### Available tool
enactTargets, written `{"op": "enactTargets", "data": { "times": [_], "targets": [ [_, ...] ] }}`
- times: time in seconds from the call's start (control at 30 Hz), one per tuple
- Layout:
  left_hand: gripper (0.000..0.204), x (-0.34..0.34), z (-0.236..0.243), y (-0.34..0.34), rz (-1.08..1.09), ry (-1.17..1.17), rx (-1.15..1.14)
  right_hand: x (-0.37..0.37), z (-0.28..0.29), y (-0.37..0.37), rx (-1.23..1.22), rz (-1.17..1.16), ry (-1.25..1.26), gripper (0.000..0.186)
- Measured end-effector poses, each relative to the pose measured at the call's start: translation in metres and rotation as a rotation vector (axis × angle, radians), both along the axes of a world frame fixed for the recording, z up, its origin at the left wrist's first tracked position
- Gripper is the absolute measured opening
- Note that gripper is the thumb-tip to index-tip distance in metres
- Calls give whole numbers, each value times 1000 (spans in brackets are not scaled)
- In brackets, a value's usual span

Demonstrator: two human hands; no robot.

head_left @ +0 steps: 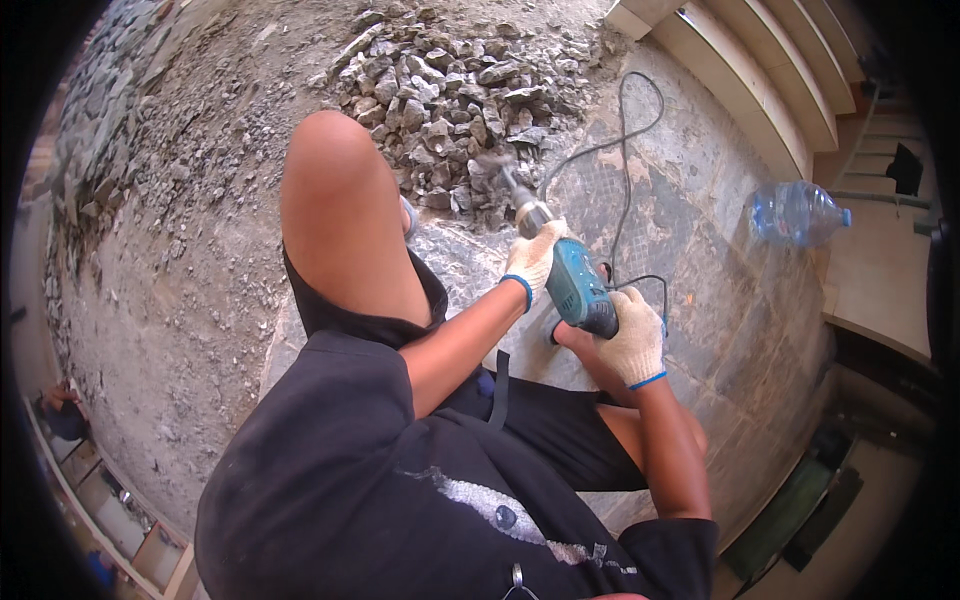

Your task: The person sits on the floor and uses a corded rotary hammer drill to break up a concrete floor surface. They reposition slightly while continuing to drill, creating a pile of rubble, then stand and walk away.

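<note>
At the left side, I see from my distant seat the loose dirt [190,270], and next the pile of grey stones [440,90]. The left hand [533,262], in a pale glove, is closed around the front part of the teal drill [577,283]. The drill bit points to the stones; its tip is blurred, so I cannot tell if it touches. The right hand [632,338], also gloved and apart from the left, grips the rear handle. A dark cable [627,180] loops over the floor [735,310], and further right is a clear bottle [790,213]
</note>
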State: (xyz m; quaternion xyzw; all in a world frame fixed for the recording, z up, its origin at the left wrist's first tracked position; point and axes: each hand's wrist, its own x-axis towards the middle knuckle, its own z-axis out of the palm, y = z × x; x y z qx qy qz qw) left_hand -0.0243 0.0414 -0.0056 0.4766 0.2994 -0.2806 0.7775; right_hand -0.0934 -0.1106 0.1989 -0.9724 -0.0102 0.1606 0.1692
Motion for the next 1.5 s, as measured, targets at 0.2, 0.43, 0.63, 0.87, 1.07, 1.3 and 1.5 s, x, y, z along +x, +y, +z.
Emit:
{"op": "enactTargets", "data": {
  "times": [0.2, 0.43, 0.63, 0.87, 1.07, 1.3, 1.5],
  "targets": [
    [66, 18, 36, 3, 57, -74, -245, 17, 24, 0, -47, 41, -51, 46],
    [86, -25, 50, -10, 27, 233, -302, 7, 43, -13, -158, 91, 73, 33],
    [69, -14, -17, -24, 24, 252, -391, 8, 18, -1, -121, 63, 83, 58],
    [62, -21, -20, -22, 127, 256, 0, 21, 25, -12, 29, 73, 72, 66],
    [64, -26, 30, -11, 173, 297, -220, 15, 30, -9, -25, 95, 13, 37],
    [90, -71, 34, -46, 139, 389, -268, 0, 59, -35, -106, 152, 108, 33],
    [84, -82, 8, -35, 70, 407, -359, -12, 35, -37, -74, 143, 93, 23]
  ]
}}
